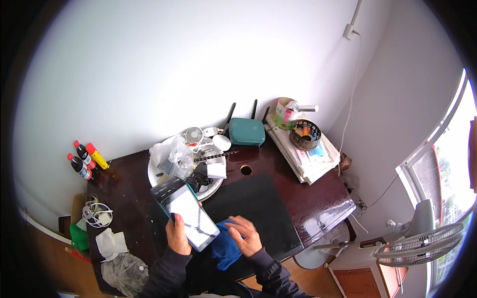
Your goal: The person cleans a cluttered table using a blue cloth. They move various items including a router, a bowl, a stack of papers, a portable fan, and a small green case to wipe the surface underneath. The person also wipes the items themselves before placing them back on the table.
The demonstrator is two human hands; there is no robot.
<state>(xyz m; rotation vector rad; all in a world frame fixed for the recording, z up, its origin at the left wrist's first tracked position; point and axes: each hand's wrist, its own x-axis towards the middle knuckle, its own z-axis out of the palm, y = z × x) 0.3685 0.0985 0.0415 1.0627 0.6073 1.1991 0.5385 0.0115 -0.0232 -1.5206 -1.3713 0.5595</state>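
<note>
My left hand [179, 236] grips a tablet [192, 218] in a dark case with teal edges, thumb on its near side. Its pale screen faces up and reflects light, and a dark panel lies at its far end. Just right of the tablet is a crumpled blue cloth [226, 251]. My right hand [246, 237] is over the cloth's right side, fingers slightly bent and thumb apart from them. Cloth shows between thumb and fingers, but whether they pinch it is hidden. Beneath both hands lies a black desk mat [257, 201].
A white basin [154, 175] beyond the tablet holds a plastic bag, small fan and cables. Behind stands a teal router [246, 131]; a pile of papers [290, 149] bears two containers. Bottles [79, 167], tissues [111, 244] and a knotted bag [125, 273] line the left side.
</note>
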